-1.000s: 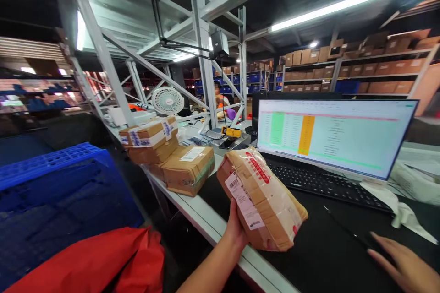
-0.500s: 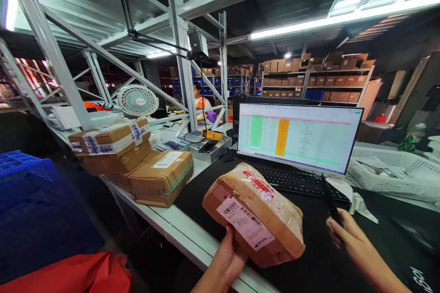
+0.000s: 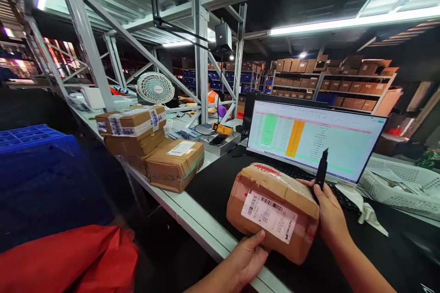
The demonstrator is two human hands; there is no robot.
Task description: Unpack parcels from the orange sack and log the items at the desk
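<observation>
Left hand (image 3: 249,256) cups parcel (image 3: 275,210) from below, above worktop (image 3: 213,181) front edge, label (image 3: 270,214) tilted toward wearer, readable. Right hand (image 3: 330,215) braces parcel's right end while gripping black pen (image 3: 321,171), tip up, clear of tape.

Four taped parcels (image 3: 272,210), one monitor (image 3: 311,139), one fan (image 3: 156,88).

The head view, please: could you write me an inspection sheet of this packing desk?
Surface: black desk mat on a grey bench.
Job's things: taped parcel, label facing up; black pen.
Clutter: stacked cardboard boxes, white cloth, white basket.
Grippers: left hand under the parcel; right hand at its side, gripping the pen.
Cables: black cable behind the boxes.
Surroundings: monitor, fan, blue crate, shelving.
</observation>
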